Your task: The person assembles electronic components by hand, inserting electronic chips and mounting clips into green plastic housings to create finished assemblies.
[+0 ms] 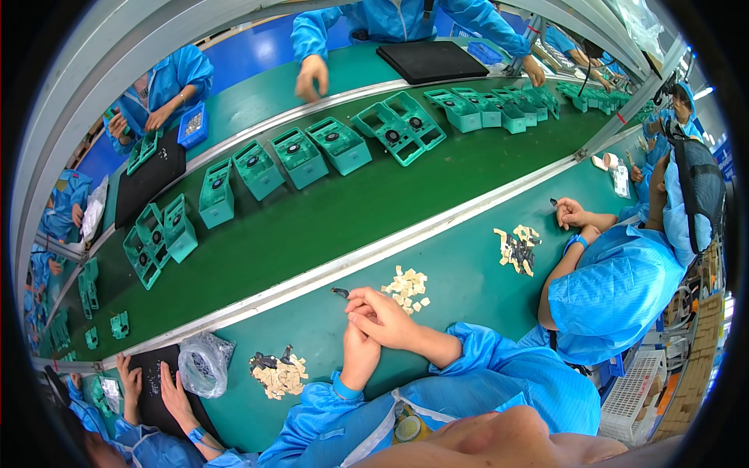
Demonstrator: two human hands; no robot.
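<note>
My right hand [388, 321] lies over my left hand [360, 352], both above the near green table [312, 327]. Its fingers are folded together against the left one; what they hold, if anything, is hidden. The fingers of my left hand are mostly covered. A small black part [340, 292] shows right at my right fingertips; whether it is gripped or lies on the table I cannot tell. Beside my right hand is a pile of small cream pieces [407, 287]. Left of my hands, another pile of cream pieces [282, 381] has several black parts [265, 361] on it.
Beyond a metal rail [374, 252] runs a dark green conveyor belt [328, 234] with teal plastic housings [299, 157]. Co-workers sit on both sides of me and across the belt. At left are a clear plastic bag [204, 365] and a black mat [160, 374]; at right, a mixed pile [517, 251].
</note>
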